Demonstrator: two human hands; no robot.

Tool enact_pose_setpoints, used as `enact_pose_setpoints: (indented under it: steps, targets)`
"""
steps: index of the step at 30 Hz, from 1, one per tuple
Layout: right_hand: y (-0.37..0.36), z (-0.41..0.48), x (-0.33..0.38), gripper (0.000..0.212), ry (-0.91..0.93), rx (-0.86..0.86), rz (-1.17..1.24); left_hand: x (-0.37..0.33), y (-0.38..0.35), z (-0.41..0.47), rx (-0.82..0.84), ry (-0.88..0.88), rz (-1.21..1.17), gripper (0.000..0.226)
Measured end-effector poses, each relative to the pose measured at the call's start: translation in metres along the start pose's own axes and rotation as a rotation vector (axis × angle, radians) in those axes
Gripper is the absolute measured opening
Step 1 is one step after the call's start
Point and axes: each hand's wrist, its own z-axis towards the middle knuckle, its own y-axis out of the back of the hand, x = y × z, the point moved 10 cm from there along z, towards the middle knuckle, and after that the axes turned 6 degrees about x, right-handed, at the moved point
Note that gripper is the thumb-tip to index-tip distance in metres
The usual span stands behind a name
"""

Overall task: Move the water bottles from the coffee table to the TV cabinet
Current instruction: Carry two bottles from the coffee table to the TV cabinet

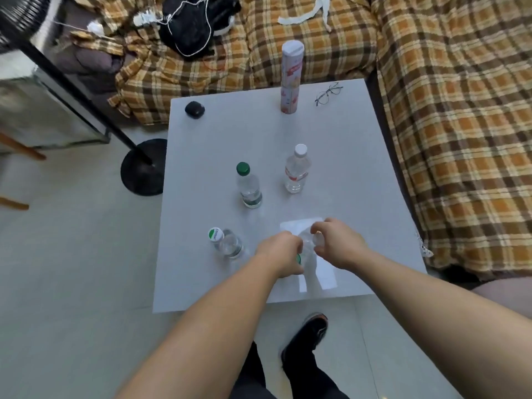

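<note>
Several clear water bottles stand on the white coffee table (359, 156). One with a green cap (248, 186) and one with a white cap (297, 171) are mid-table. A third with a green-and-white cap (226, 243) stands near the front left. At the front edge my left hand (280, 254) is closed over a green-capped bottle (298, 259), mostly hidden by the fingers. Right beside it my right hand (338, 244) grips the top of a clear bottle (312, 279). Both bottles are over a white sheet of paper (328, 276).
A tall pink canister (291, 79), a pair of glasses (328, 93) and a small black case (194, 109) sit at the table's far end. A plaid-covered sofa (460, 139) wraps the back and right. A fan's black base (144, 168) stands at the left. My shoe (306, 336) is below the table edge.
</note>
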Motion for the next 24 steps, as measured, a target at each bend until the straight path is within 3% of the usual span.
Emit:
enact_pose_setpoints:
  steps: [7, 14, 20, 24]
  targets:
    - [0.013, -0.005, -0.014, 0.029, -0.024, -0.040, 0.054, -0.002, 0.020, 0.001, -0.116, -0.010, -0.085, 0.025]
    - [0.077, -0.049, -0.048, 0.033, -0.110, -0.183, 0.158, -0.045, 0.067, 0.007, -0.178, -0.135, -0.044, 0.025]
    - [0.107, -0.123, -0.096, 0.028, -0.290, -0.357, 0.218, -0.132, 0.083, 0.011, -0.211, -0.375, 0.137, 0.026]
    - [0.098, -0.182, -0.125, 0.022, -0.461, -0.465, 0.323, -0.193, 0.056, 0.003, -0.117, -0.598, 0.228, 0.024]
